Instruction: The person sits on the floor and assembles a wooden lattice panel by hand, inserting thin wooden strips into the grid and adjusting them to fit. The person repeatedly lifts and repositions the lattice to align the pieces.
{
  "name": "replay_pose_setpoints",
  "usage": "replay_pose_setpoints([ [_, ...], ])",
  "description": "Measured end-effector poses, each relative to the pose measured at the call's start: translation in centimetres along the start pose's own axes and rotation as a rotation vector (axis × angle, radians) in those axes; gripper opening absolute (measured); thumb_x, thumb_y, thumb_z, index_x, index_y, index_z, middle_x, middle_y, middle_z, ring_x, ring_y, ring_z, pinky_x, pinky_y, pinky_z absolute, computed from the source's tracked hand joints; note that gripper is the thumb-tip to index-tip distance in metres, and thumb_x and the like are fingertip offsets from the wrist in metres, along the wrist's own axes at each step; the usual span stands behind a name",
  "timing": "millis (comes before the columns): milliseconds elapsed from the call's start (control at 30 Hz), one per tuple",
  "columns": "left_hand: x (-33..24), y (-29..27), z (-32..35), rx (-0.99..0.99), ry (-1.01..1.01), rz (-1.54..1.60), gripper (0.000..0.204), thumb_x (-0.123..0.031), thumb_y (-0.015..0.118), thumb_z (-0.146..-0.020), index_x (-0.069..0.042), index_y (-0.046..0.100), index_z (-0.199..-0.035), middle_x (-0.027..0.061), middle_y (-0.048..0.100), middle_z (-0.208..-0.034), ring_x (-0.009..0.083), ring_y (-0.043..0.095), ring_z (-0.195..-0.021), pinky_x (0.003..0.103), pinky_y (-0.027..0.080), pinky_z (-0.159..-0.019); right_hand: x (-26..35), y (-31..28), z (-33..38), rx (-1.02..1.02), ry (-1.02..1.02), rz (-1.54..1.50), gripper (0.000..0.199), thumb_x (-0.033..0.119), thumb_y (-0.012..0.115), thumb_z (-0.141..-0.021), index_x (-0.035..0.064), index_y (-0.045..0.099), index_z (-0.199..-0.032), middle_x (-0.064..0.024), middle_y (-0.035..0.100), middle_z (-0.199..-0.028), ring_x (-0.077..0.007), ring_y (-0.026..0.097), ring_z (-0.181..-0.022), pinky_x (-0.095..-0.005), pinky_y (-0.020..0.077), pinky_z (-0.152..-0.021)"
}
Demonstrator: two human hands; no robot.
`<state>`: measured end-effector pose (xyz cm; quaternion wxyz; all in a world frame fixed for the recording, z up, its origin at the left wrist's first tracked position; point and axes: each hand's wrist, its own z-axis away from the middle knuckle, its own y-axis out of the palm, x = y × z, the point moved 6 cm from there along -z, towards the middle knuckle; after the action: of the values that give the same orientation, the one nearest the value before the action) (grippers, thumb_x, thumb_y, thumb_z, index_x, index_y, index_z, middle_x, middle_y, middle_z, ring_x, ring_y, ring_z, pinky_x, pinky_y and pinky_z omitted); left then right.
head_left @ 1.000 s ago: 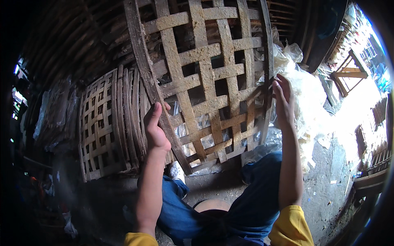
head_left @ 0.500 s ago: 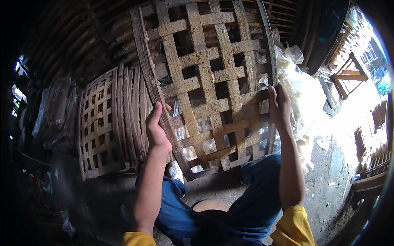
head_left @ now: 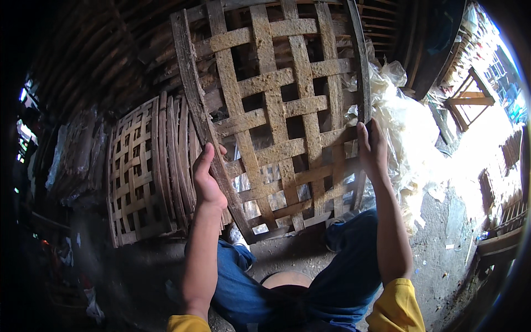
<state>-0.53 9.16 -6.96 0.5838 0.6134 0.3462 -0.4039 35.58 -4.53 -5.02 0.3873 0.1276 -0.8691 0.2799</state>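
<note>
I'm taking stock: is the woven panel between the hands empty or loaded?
Empty on its visible face: the woven panel has only crusty residue on its slats, with open gaps between.

floor (head_left: 442,221): grey, dirty | left: stacked woven frames (head_left: 133,171) | right: heaped pale plastic sheeting (head_left: 406,133) | scattered small scraps (head_left: 449,246)

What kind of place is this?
It looks like a workshop or storage shed, though I can't be sure. There's a woven slatted panel being held, stacked panels nearby, and heaped plastic sheeting.
</note>
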Motion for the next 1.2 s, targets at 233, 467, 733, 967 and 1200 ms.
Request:
replay_pose_setpoints([
  [233,0.9,0.7,0.8,0.031,0.018,-0.01,0.037,-0.047,0.065,-0.093,-0.011,0.064,-0.092,0.0013,0.059,-0.082,0.0134,0.057,-0.075,0.028,0.046,-0.07,-1.2,-0.6,-0.3,0.078,0.165,-0.184,0.031,0.029,0.054,-0.105,-0.0016,0.057,-0.109,-0.0047,0.056,-0.084,-0.0124,0.05,-0.081,-0.0292,0.0446,-0.077],
  [467,0.8,1.6,1.4,0.089,0.127,-0.004,0.041,-0.05,0.065,-0.093,-0.01,0.064,-0.094,0.0019,0.059,-0.082,0.0151,0.057,-0.075,0.029,0.046,-0.071,0.2,-1.5,-0.7,-0.033,0.143,-0.213,0.034,0.024,0.054,-0.106,-0.0002,0.056,-0.13,-0.0036,0.063,-0.106,-0.01,0.056,-0.096,-0.0252,0.0446,-0.087],
  [733,2.4,2.0,1.4,0.107,0.009,0.043,0.038,-0.045,0.062,-0.097,-0.007,0.064,-0.088,0.0022,0.061,-0.087,0.0144,0.055,-0.084,0.029,0.041,-0.082,1.4,-3.2,-1.0,-0.324,-0.171,0.141,0.036,0.022,0.064,-0.098,0.0079,0.058,-0.131,-0.013,0.065,-0.115,-0.0202,0.064,-0.091,-0.034,0.0525,-0.079],
  [967,2.2,3.9,3.0,0.202,0.172,-0.124,0.037,-0.038,0.06,-0.099,-0.004,0.065,-0.086,0.0034,0.063,-0.088,0.0143,0.054,-0.088,0.029,0.038,-0.089,3.8,-0.7,0.0,-0.095,-0.154,-0.071,0.019,0.006,0.075,-0.087,0.0069,0.072,-0.106,-0.0045,0.07,-0.09,-0.0122,0.058,-0.068,-0.0258,0.0477,-0.061],
  [1200,2.2,5.6,4.9,0.32,0.237,-0.267,0.033,-0.035,0.065,-0.096,-0.003,0.068,-0.089,0.0014,0.065,-0.084,0.0109,0.054,-0.081,0.027,0.04,-0.084,2.3,-0.4,-0.9,-0.044,0.012,-0.021,0.021,0.021,0.075,-0.09,0.0047,0.076,-0.103,-0.0078,0.072,-0.086,-0.0139,0.055,-0.062,-0.0296,0.047,-0.061],
])
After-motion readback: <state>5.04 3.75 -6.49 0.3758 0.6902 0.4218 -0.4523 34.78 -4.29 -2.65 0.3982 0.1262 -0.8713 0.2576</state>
